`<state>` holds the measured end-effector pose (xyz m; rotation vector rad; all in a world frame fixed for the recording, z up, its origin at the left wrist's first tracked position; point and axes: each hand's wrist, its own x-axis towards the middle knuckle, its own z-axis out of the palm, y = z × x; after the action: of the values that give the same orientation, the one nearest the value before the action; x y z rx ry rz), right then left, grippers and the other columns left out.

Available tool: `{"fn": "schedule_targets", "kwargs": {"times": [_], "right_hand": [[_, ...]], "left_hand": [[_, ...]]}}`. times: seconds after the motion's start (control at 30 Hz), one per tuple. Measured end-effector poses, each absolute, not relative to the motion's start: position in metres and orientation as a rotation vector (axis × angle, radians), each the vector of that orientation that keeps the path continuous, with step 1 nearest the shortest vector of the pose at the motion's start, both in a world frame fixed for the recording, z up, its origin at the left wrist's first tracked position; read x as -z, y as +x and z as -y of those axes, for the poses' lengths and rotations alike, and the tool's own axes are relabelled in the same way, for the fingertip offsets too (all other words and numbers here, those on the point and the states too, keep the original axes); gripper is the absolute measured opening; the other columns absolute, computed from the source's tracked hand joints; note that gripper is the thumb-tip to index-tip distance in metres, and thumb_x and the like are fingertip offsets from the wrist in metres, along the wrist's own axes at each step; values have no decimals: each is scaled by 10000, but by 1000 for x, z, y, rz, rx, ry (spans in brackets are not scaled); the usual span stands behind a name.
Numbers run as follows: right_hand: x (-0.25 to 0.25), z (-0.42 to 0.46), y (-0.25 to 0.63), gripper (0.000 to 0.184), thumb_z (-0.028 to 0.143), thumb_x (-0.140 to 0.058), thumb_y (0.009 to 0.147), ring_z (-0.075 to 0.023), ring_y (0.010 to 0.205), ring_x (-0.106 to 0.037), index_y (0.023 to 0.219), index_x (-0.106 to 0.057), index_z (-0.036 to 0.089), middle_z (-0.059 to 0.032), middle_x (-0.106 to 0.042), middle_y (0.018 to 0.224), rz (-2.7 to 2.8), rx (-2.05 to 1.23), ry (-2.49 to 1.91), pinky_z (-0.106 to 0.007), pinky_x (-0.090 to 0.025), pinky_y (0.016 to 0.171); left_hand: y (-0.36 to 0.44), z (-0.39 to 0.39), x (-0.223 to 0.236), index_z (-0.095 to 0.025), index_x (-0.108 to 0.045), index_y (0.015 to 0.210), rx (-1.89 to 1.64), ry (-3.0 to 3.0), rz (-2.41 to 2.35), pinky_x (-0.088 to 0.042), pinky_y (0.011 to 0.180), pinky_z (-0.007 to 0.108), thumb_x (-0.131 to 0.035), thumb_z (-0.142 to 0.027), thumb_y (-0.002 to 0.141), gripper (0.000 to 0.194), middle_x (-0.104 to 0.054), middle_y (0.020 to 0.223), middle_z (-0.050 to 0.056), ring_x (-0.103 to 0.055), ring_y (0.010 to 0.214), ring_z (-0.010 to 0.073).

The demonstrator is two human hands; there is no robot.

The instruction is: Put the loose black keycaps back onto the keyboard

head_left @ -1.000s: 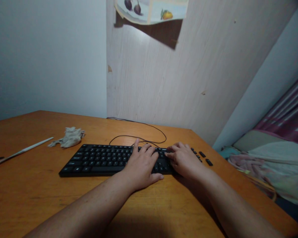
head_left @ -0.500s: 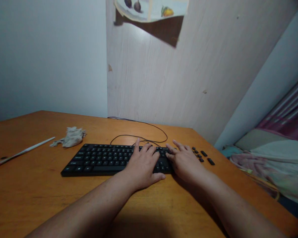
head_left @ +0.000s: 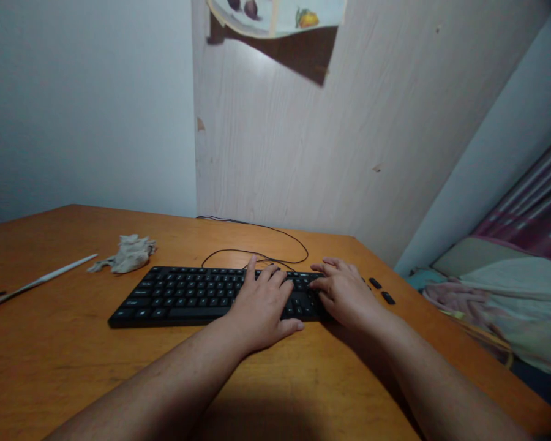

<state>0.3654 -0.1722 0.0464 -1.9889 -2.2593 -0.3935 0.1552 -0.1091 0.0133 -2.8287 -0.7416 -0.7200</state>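
Note:
A black keyboard [head_left: 188, 297] lies flat on the wooden table. My left hand [head_left: 261, 306] rests across its right half with the fingers spread, the thumb reaching past the front edge. It covers part of the letter keys. Over the right end of the keyboard is my right hand [head_left: 346, 294], fingers bent and a little apart, the index fingertip down at the number pad. No object shows in it, though its thumb and underside are hidden. Just beyond that hand lie loose black keycaps [head_left: 388, 298]; more of them are covered by the hand.
A thin black cable [head_left: 298, 236] loops behind the keyboard. To the left are a crumpled greyish cloth [head_left: 133, 254] and a long white brush [head_left: 59, 271]. The table's right edge borders a bed with bedding [head_left: 491, 294]. A wall panel [head_left: 275, 153] stands behind the table.
My right hand has drawn its fingers closer together and shifted slightly, now covering most of the small loose keycaps. My left hand stays in place. The view has shifted slightly.

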Motion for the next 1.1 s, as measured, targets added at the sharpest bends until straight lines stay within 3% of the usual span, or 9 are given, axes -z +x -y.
{"fn": "schedule_targets", "kwargs": {"times": [0.57, 0.73, 0.87, 0.97, 1.1], "right_hand": [[-44, 166, 379, 279, 161, -563, 834, -302, 1203, -482, 952, -789, 274, -69, -643, 1286, 2228, 319, -1893, -477, -361, 983], [-42, 151, 427, 275, 205, -517, 860, -242, 1071, -559, 963, -769, 246, -52, -715, 1092, 1860, 369, -1973, -388, -410, 958], [-40, 147, 477, 310, 232, -486, 858, -234, 1046, -599, 968, -776, 236, -49, -735, 1077, 1508, 438, -2164, -347, -425, 945], [-38, 150, 499, 336, 256, -477, 854, -261, 1019, -621, 993, -781, 222, -82, -737, 1088, 1357, 455, -2261, -354, -443, 881], [-30, 153, 507, 283, 292, -526, 819, -270, 889, -649, 872, -799, 236, -89, -756, 914, 1272, 403, -2380, -332, -435, 725]], "left_hand": [[155, 110, -13, -188, -618, 1211, 721, -2817, 744, -40, 1180, 633, -610, -687, 784, 657, -592, 1300, 134, -435, 1307, 359], [155, 109, -14, -181, -614, 1217, 716, -2828, 743, -42, 1181, 636, -600, -676, 799, 648, -590, 1308, 137, -426, 1322, 361], [155, 108, -13, -187, -616, 1214, 722, -2829, 745, -29, 1183, 634, -589, -680, 805, 641, -587, 1319, 134, -419, 1333, 358], [155, 106, -12, -196, -619, 1211, 740, -2819, 743, -15, 1186, 627, -600, -679, 795, 638, -588, 1323, 129, -428, 1328, 357], [154, 105, -11, -206, -618, 1217, 746, -2825, 726, -6, 1181, 635, -596, -675, 799, 629, -596, 1311, 124, -444, 1312, 355]]}}
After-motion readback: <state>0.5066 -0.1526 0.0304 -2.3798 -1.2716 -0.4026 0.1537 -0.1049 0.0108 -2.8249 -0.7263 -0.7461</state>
